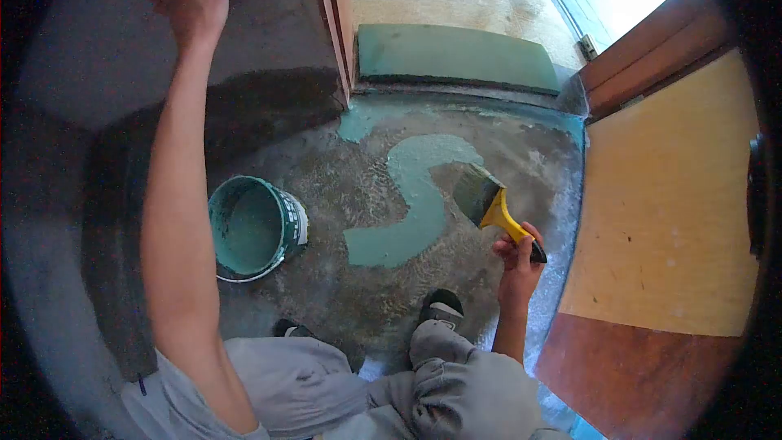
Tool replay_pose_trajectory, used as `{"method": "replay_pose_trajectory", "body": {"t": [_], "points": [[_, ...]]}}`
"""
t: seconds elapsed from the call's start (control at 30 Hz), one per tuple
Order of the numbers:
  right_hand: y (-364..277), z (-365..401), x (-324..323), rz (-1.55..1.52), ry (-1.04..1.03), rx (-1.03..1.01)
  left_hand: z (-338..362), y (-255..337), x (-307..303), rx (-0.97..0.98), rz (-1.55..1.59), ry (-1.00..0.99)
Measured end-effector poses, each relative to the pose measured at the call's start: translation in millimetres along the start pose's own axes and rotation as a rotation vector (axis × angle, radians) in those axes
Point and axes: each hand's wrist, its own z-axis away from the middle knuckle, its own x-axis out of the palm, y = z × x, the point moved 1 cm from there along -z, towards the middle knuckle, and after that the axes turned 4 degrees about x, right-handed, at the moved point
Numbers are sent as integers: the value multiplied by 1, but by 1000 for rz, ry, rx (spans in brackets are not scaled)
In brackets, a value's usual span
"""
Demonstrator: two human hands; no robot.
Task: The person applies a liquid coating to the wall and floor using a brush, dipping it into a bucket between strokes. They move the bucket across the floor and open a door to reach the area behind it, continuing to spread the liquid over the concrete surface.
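My right hand (519, 262) is closed round the black-tipped yellow handle of a wide brush (498, 207). The dark, green-coated bristles point up and left, at the right edge of a curved green paint stroke (419, 183) on the rough grey floor (338, 175). My left hand (187, 2) is raised at the upper left against the dark wall, its fingers apart and somewhat blurred, with nothing seen in it. Below it, right of my left forearm, stands a bucket (291, 224) with green paint inside.
A green-coated step (456, 57) lies across the doorway, beside a narrow door frame (332, 16). A wooden frame (652, 49) and a yellowish board (664, 204) stand on the right. My shoes (444, 306) rest on the floor near the lower middle.
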Motion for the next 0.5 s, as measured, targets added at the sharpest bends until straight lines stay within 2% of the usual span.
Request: {"method": "replay_pose_trajectory", "body": {"t": [0.17, 0.27, 0.37, 0.47, 0.5], "points": [[-5, -8, -19, -54, 33, -29, -2, 1, 2, 14, 64, 21], [-17, -9, -27, -102, 77, -58, 1, -4, 9, -9, 30, -51], [-28, -13, -43, -57, 150, -2, -5, -9, 13, 13, 118, -96], [-30, -25, -66, 75, 101, 40, -5, 12, 7, -54, 96, -35], [-33, -28, -66, 117, 75, 48, -7, 2, 14, -23, 27, -19]]}}
